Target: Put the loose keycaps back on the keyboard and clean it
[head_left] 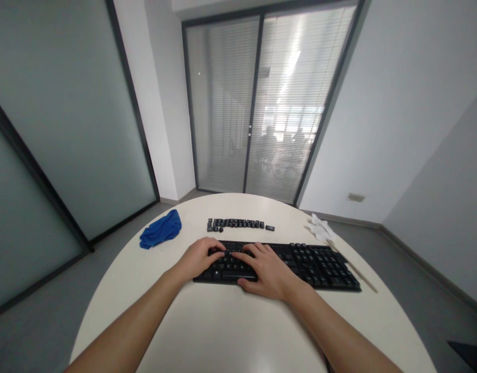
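A black keyboard (323, 267) lies across the table before me, partly hidden by both hands. Over its left part, my left hand (201, 257) is closed, with thumb and forefinger curled and their tips close together at the keys. What is between those tips is too small to make out. My right hand (266, 270) rests on the middle of the keyboard, fingers apart, forefinger stretched left towards the other hand and thumb by the front edge. Behind the keyboard, several loose black keycaps (238, 223) stand in rows, with a longer keycap (270, 228) at the right end.
A blue cloth (161, 229) lies crumpled at the table's left. At the right are a white crumpled cloth or tissue (320, 228) and a thin stick (362, 277) beside the keyboard. The round table's (207, 331) edge curves around everything; glass doors (226, 103) stand behind.
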The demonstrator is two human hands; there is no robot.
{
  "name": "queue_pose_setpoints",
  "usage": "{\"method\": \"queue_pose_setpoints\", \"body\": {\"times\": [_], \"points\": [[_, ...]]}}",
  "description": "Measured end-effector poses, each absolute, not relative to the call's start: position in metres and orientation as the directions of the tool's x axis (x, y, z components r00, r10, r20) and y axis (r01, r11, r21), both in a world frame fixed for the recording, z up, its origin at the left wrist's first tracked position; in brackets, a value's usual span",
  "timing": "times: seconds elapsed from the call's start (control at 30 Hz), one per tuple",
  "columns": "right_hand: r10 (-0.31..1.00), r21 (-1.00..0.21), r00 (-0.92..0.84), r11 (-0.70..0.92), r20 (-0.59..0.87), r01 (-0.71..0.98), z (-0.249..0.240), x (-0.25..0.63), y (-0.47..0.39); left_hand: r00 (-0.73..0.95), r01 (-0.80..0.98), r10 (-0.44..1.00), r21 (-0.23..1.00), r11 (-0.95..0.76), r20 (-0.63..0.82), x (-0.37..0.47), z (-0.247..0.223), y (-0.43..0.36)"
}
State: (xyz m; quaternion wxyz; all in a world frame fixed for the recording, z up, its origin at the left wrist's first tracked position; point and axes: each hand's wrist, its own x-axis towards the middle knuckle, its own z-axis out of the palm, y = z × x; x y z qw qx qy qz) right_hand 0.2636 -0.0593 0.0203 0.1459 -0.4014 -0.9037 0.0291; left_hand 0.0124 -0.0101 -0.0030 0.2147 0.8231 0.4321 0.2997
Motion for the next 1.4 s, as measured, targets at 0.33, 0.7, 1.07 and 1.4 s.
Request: {"method": "queue_pose_setpoints", "body": {"times": [0.33, 0.7, 1.07, 1.4], "points": [[0.735, -0.172, -0.635, 0.675, 0.236, 0.718, 0.019, 0.263, -0.06, 0.502, 0.529, 0.771, 0.565, -0.633, 0.393, 0.008, -0.007, -0.007], [0.744, -0.135, -0.621, 0.66, 0.246, 0.739, 0.019, 0.252, -0.065, 0.498, 0.452, 0.794, 0.677, -0.581, 0.348, 0.006, -0.009, -0.003], [0.75, -0.139, -0.621, 0.656, 0.226, 0.742, 0.022, 0.25, -0.064, 0.516, 0.48, 0.796, 0.663, -0.574, 0.316, 0.008, -0.007, -0.001], [0.752, -0.132, -0.624, 0.655, 0.214, 0.744, 0.024, 0.25, -0.063, 0.547, 0.551, 0.794, 0.599, -0.581, 0.266, 0.008, 0.005, -0.006]]}}
